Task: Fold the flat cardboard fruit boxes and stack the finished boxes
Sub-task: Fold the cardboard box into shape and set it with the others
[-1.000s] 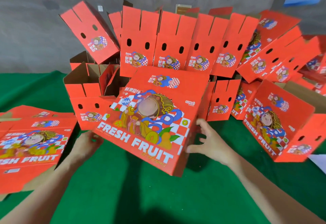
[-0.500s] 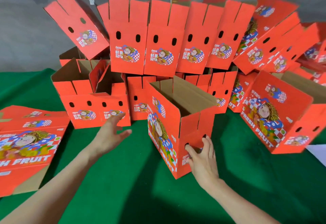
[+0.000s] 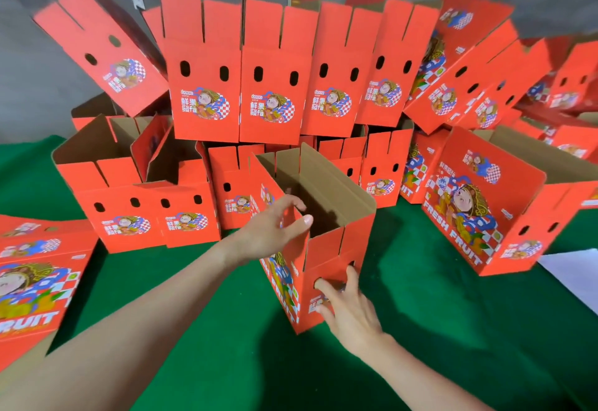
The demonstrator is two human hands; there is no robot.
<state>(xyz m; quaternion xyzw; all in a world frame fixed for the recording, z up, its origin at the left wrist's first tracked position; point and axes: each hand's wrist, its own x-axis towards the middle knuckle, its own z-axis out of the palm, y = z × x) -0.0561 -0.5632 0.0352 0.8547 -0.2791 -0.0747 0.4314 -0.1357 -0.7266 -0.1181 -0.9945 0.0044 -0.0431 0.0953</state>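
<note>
A red fruit box [image 3: 326, 258] stands upright and open-topped on the green cloth in the middle, its brown inside showing. My left hand [image 3: 275, 232] is at the box's near top corner, thumb and fingers spread around the edge of the upright flap. Lower down, my right hand [image 3: 349, 307] lies against the narrow front face with straight fingers by the two oval holes. A stack of flat red boxes [image 3: 29, 274] lies at the left edge. Folded boxes [image 3: 207, 80] are piled in two rows behind.
A folded box [image 3: 485, 203] lies tilted on its side at the right, more boxes leaning behind it. A white sheet [image 3: 572, 274] lies at the right edge. The green cloth [image 3: 226, 346] covers the table in front. A grey wall rises behind the pile.
The box was turned from lying face-up to standing upright with its top open. My left hand came from the left side up to the box's top corner; my right hand stays on the front face.
</note>
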